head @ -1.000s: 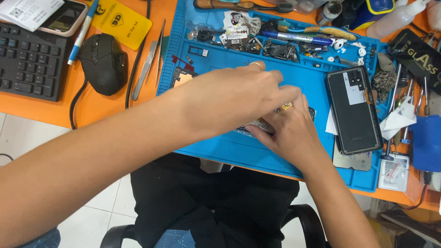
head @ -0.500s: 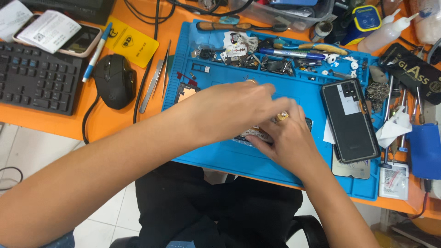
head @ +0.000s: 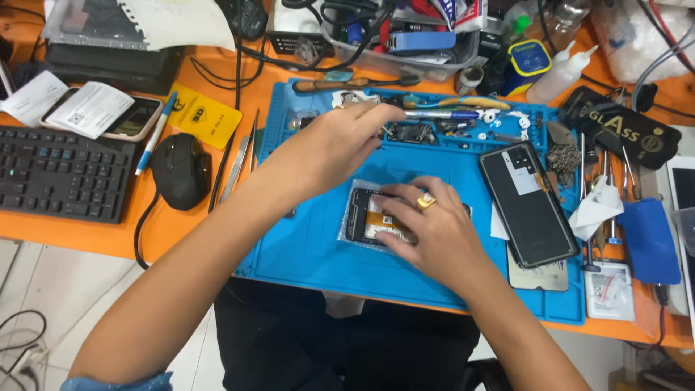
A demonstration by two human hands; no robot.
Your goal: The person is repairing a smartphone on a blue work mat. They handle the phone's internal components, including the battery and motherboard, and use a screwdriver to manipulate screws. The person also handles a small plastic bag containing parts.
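An opened phone [head: 365,216] with its insides showing lies in clear plastic wrap in the middle of the blue work mat [head: 311,253]. My right hand [head: 431,228], a gold ring on one finger, lies over the phone's right half and holds it down. My left hand [head: 340,141] reaches across to the mat's far edge. Its fingertips are at the small loose parts [head: 405,130] there. Whether they pinch anything is hidden.
A black phone back cover [head: 528,203] lies at the mat's right. Tweezers [head: 239,163], a black mouse [head: 179,170] and a keyboard [head: 61,177] sit to the left on the orange desk. Bottles, cables and tool boxes crowd the far edge. Screwdrivers lie at the right.
My left hand has lifted off the phone and moved away to the mat's far edge, uncovering the phone. My right hand stays on the phone. The view has tilted toward the desk's back.
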